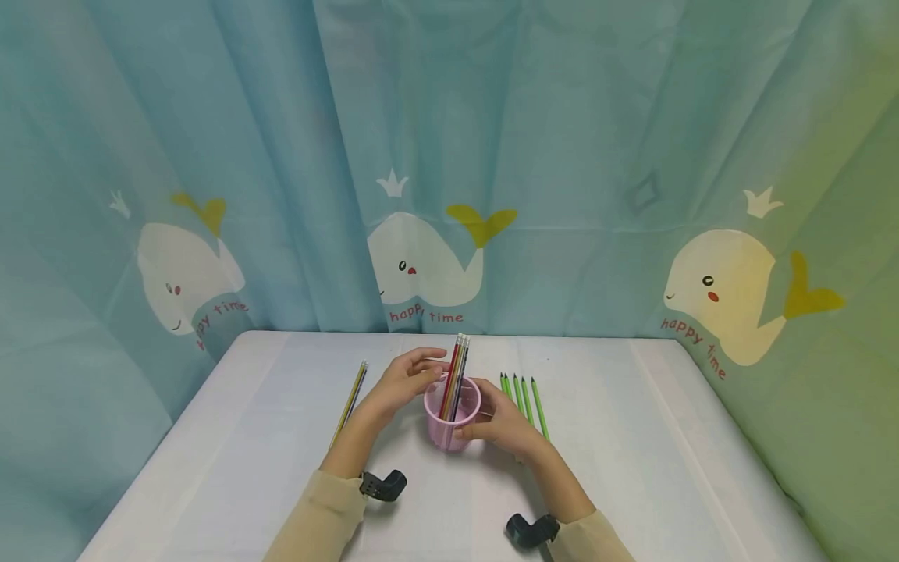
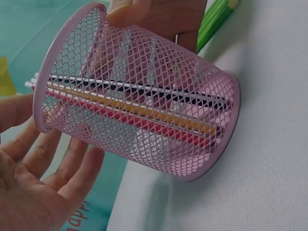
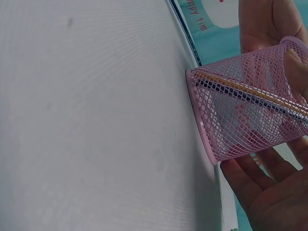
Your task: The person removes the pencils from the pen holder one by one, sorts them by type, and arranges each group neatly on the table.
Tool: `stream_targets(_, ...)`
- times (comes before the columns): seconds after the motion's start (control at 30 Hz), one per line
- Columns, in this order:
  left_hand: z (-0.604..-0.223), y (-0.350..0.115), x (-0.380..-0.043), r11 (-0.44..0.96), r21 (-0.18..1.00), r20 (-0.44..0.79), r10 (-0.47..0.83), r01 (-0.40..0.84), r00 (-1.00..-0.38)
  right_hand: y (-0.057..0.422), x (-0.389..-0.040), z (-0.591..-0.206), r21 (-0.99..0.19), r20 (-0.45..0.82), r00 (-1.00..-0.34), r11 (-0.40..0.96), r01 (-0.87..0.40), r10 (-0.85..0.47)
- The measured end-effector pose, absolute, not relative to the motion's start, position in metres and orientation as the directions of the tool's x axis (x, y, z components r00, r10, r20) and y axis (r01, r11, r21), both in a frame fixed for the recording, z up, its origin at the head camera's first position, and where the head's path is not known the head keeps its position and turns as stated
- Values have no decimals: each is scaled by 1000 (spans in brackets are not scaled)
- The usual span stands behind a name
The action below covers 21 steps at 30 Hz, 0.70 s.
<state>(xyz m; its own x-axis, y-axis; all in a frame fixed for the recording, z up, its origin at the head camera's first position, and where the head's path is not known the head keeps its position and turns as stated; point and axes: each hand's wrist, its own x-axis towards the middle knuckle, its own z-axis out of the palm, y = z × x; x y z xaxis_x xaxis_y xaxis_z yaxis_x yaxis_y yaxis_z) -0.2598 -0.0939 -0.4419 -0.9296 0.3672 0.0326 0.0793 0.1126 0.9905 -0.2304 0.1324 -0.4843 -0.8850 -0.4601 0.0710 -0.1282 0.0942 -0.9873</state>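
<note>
A pink mesh pencil cup [image 1: 449, 429] stands near the table's middle, holding several pencils [image 1: 455, 382] in red, yellow and dark colours, eraser ends up. My right hand [image 1: 506, 421] grips the cup's right side, thumb in front and fingers behind. At the left rim is my left hand [image 1: 407, 381], its fingers spread loosely beside and behind the cup. In the left wrist view, the left fingers [image 2: 72, 178] lie along the mesh; whether they touch it is hard to tell. The right wrist view shows the cup [image 3: 250, 106] with its base at the table.
Several green pencils [image 1: 525, 402] lie right of the cup, partly behind my right hand. A yellow and a dark pencil [image 1: 351, 398] lie to the left, beside my left forearm. The white table [image 1: 632, 468] ends at a blue curtain [image 1: 562, 156] with whale prints.
</note>
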Motion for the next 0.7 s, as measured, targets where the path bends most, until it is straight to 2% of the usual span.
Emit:
stream_targets(0.23,-440,-94,-255,135,986,44,379,102,-924,132,-231,-484,-987,66,-884,100,-126,-463)
stream_targets(0.7,-437,-92,-253,137,982,80,311,128,-947,132,-231,-485,-989,79,-877,76,-130,-474)
